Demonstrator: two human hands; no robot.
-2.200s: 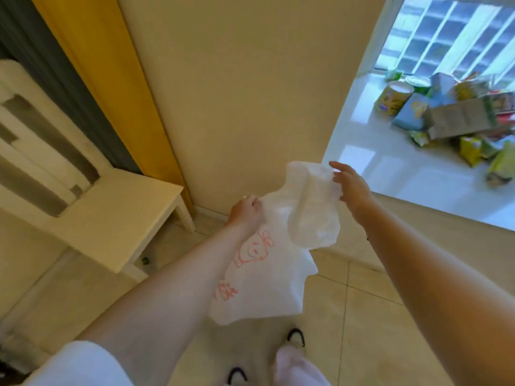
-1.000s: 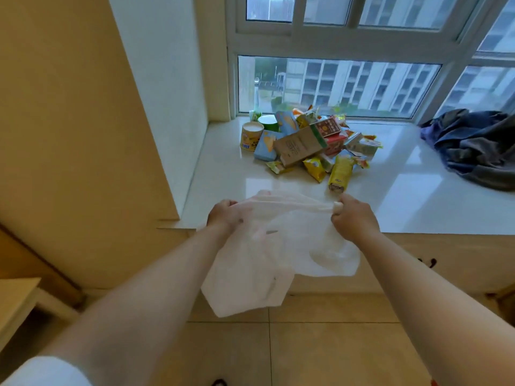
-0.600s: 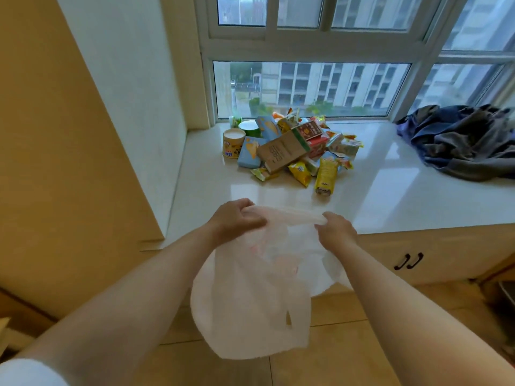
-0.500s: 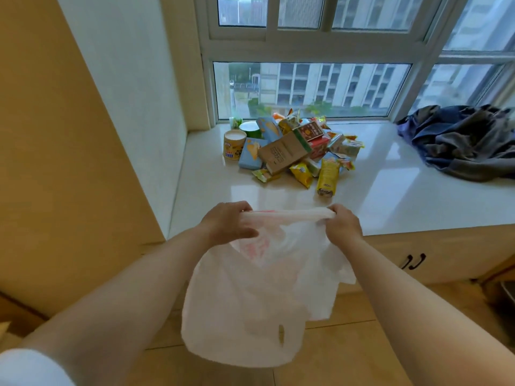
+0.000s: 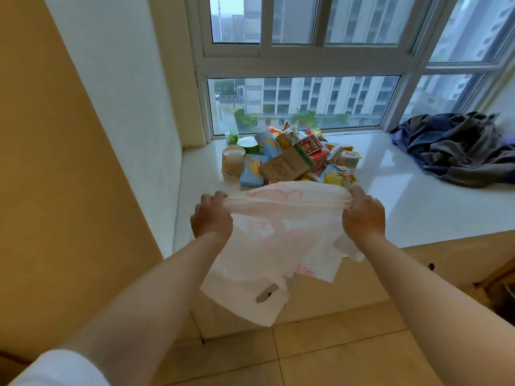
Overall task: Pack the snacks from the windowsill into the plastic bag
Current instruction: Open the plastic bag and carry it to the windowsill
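Gripping the plastic bag, both hands' fingers face the white windowsill, apparently stone.

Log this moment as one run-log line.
stage: opening bag | left hand: grips plastic bag | right hand: grips bag | snacks: piled on windowsill, none packed

Both forearms reach up from the lower corners toward mid-frame; left hand at centre left, knuckles up, fingers curled in a grip; right hand at centre right, level with it, likewise clenched; white sleeve at lower left.
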